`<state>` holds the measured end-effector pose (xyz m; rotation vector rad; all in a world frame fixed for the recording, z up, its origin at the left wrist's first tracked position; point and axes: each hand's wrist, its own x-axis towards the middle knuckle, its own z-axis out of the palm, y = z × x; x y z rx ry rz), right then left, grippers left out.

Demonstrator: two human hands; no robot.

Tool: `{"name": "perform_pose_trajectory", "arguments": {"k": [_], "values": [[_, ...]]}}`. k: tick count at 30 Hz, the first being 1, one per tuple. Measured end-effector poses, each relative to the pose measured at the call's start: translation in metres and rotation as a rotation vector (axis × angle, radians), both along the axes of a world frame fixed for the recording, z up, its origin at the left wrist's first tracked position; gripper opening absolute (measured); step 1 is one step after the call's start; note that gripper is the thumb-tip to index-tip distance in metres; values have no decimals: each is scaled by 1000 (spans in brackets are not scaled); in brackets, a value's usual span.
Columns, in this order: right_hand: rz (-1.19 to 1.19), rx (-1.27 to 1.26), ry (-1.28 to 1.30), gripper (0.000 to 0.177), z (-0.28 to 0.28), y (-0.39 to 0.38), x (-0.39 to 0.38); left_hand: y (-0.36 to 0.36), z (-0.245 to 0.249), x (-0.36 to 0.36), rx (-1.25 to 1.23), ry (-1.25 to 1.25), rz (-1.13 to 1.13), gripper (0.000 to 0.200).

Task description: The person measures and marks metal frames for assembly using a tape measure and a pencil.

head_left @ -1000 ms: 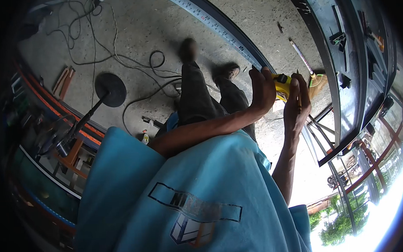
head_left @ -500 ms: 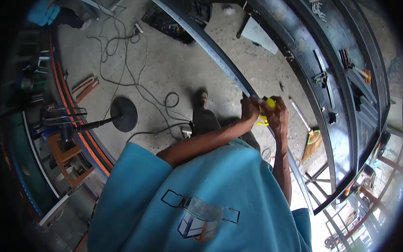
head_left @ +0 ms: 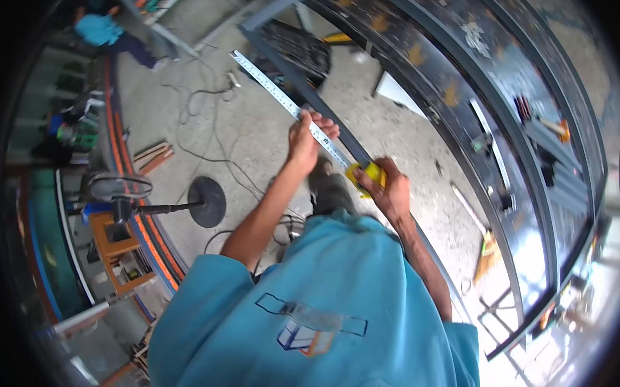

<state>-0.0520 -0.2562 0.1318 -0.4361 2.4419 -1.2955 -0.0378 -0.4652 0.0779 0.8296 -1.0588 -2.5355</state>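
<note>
In my right hand (head_left: pixel 393 196) is a yellow tape measure (head_left: pixel 366 179), its case gripped with the thumb across the front. The pulled-out blade (head_left: pixel 269 88), pale with dark markings, runs up and left from the case. My left hand (head_left: pixel 303 142) is closed around the blade partway along, and the free end reaches well past it. Close alongside the blade lies a long dark metal bar (head_left: pixel 335 128), which joins a crosspiece at its upper end. The bar's near part passes behind my right hand.
On the right stands a large dark metal frame (head_left: pixel 480 68) with loose pieces on it. A broom (head_left: pixel 487 250) lies below it. A standing fan (head_left: pixel 206 201) and cables (head_left: pixel 223 159) occupy the floor at left. Another person (head_left: pixel 101 30) is at the upper left.
My hands, close together before, are now apart, the left moved up and left along the blade. A long stretch of blade now shows. The view has shifted, showing the bar's far corner.
</note>
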Motion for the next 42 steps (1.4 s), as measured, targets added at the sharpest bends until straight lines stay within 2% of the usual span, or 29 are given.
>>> {"name": "perform_pose_trajectory", "arguments": {"k": [1,3,5,8,9,11,13,14,15,17,19,21,22,23,25,26,27,29,31,32,33,35,38,41,42], "values": [[-13,10,40,50,0,-3,-7,12,5,-4,-1,22,-83,39],[-64,34,5,50,-2,-7,-32,25,-9,-25,-106,-90,-288,41],[-137,25,30,50,-22,-14,-59,30,-15,-53,64,-92,-362,42],[-203,46,21,49,-34,-13,-93,36,-44,-94,155,-131,-513,42],[-212,78,43,49,-36,-19,-109,36,-46,-105,227,-173,-668,51],[-195,99,74,51,-43,-24,-143,39,-43,-133,268,-216,-684,70],[-341,144,119,52,-40,-29,-183,15,-34,-164,366,-375,-668,88],[-368,250,159,53,-43,-25,-208,0,-27,-174,297,-361,-727,93],[-391,356,196,54,-48,-19,-236,-18,-30,-179,165,-283,-831,85],[-669,159,6,56,-70,-6,-288,-52,-19,-178,-167,-184,-901,60],[-598,311,162,57,-89,16,-327,-86,-19,-169,-389,-225,-856,50],[-643,182,146,53,-85,36,-339,-114,-27,-152,-502,-251,-816,44],[-665,187,352,43,-103,64,-348,-134,-26,-136,-609,-275,-766,38],[-626,255,428,38,-96,86,-340,-145,-20,-123,-661,-293,-704,31],[-484,530,325,31,-113,168,-322,-163,-17,-93,-933,-305,-653,26],[-611,760,110,33,-114,192,-306,-166,-14,-81,-998,-338,-632,23],[-584,872,185,37,-144,236,-288,-169,-16,-70,-1008,-336,-625,23],[-531,816,193,39,-150,264,-240,-167,-26,-45,-1181,-344,-657,22],[-534,909,428,36,-165,284,-215,-160,-26,-30,-1222,-337,-686,22],[-532,962,317,35,-155,272,-208,-154,-24,-28,-1284,-262,-716,21],[-529,1002,369,35,-159,275,-204,-148,-22,-25,-1344,-182,-747,21],[-508,928,272,33,-162,287,-204,-135,-23,-25,-1388,-135,-779,22],[-554,762,144,31,-124,256,-187,-105,-28,-30,-1630,188,-790,25],[-873,582,92,39,-94,224,-141,-71,-42,-50,-1717,361,-826,31],[-849,521,-30,40,-84,222,-122,-64,-45,-56,-1757,442,-853,34]]}}
